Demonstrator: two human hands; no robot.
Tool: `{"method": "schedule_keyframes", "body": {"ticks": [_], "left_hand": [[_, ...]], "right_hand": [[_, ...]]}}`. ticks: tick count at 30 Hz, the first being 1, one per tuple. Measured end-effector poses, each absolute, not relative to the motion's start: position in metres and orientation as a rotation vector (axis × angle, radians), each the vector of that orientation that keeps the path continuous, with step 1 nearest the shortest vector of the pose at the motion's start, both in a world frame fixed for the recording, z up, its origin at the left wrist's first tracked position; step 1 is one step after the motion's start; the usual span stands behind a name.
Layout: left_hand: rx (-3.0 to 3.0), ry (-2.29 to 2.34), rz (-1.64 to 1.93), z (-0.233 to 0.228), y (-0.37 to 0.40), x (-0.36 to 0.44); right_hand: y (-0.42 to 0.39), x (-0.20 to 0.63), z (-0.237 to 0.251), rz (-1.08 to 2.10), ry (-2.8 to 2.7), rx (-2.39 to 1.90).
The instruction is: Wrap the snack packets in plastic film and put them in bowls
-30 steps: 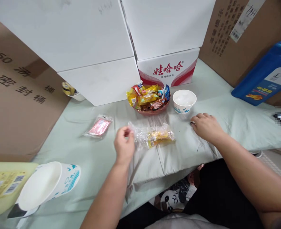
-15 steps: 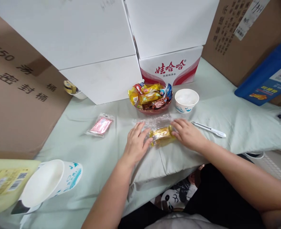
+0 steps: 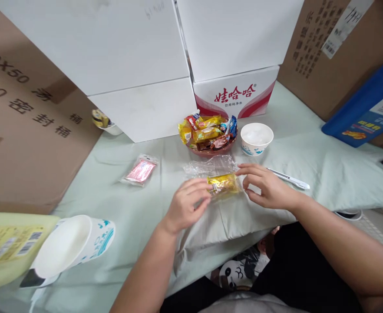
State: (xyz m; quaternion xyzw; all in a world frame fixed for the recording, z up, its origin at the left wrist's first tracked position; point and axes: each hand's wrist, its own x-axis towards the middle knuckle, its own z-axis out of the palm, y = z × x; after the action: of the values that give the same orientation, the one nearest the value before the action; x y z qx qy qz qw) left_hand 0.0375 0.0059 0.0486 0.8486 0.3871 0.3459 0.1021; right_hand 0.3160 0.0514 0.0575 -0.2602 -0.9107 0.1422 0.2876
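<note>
A small yellow wrapped snack (image 3: 224, 184) is held between both hands just above the pale green cloth. My left hand (image 3: 185, 204) pinches its left end and my right hand (image 3: 265, 188) pinches its right end. A crumpled clear plastic wrapper (image 3: 211, 166) lies on the cloth right behind the snack. Further back stands a reddish bowl (image 3: 211, 151) heaped with wrapped snacks, and a white paper cup (image 3: 256, 138) stands to its right. A white pen-like tool (image 3: 289, 178) lies on the cloth beside my right hand.
A clear packet with red content (image 3: 140, 171) lies left of centre. Near the front left corner, stacked paper cups (image 3: 70, 248) lie on their side beside a yellow package (image 3: 5, 248). White boxes (image 3: 139, 65) and brown cartons (image 3: 25, 126) wall the back; a blue jug (image 3: 367, 108) leans at right.
My right hand left the pen-like tool and came to the snack. Both hands closed on the yellow snack's ends and lifted it slightly toward me, apart from the clear wrapper.
</note>
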Motion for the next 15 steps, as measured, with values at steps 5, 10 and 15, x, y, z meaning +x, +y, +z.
{"method": "schedule_keyframes", "body": {"ticks": [5, 10, 15], "left_hand": [[2.335, 0.677, 0.438, 0.056, -0.009, 0.055], [2.297, 0.942, 0.489, 0.042, -0.011, 0.063], [2.227, 1.425, 0.925, 0.024, -0.003, 0.062]], "right_hand": [[0.045, 0.31, 0.061, 0.552, -2.285, -0.49], [0.046, 0.291, 0.034, 0.431, -2.382, -0.866], [0.047, 0.28, 0.025, 0.334, -2.49, -1.382]]}}
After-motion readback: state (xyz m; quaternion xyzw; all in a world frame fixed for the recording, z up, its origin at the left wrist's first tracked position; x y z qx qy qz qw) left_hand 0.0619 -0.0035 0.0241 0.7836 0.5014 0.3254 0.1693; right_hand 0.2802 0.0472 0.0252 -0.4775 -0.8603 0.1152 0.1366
